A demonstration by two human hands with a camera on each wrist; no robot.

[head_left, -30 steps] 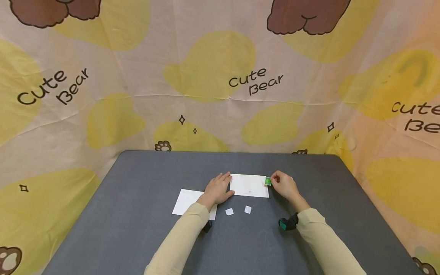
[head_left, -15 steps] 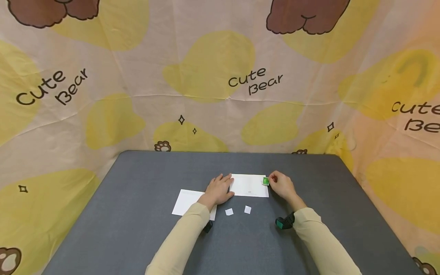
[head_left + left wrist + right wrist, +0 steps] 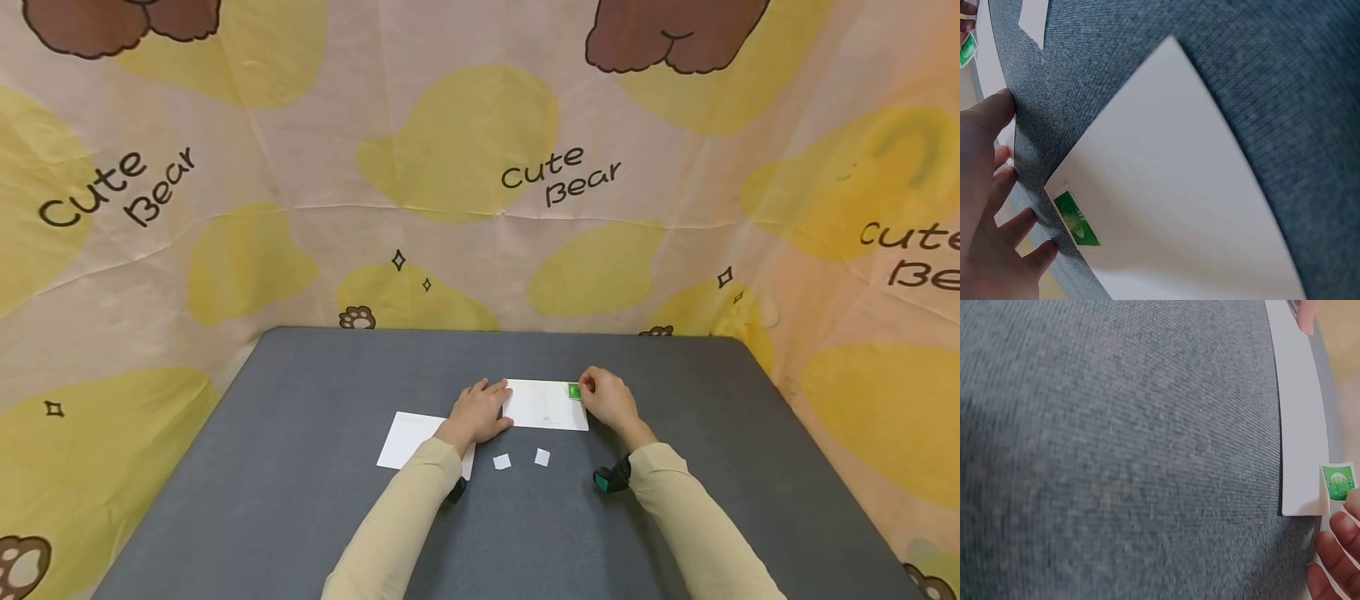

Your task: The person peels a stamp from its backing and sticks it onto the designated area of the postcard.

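Observation:
A white envelope [image 3: 543, 408] lies on the grey table toward the far side. My left hand [image 3: 476, 414] rests with spread fingers over its left edge. At the top right corner my right hand [image 3: 609, 397] pinches a small green stamp [image 3: 574, 391] between thumb and fingertips. In the right wrist view that stamp [image 3: 1338, 481] appears at the envelope's end, its white border visible. Beneath my left forearm lies a second white envelope [image 3: 408, 439]; the left wrist view shows a green stamp [image 3: 1077, 220] at its corner.
Two small white paper squares [image 3: 502, 462] lie in front of the first envelope, side by side. A grey cloth-covered table [image 3: 322, 500] carries everything. Behind it hangs a patterned curtain [image 3: 450, 167] with bear drawings and lettering.
My right hand has moved left with the stamp, from beyond the envelope's right edge to over its top right corner. My left hand has stayed in place.

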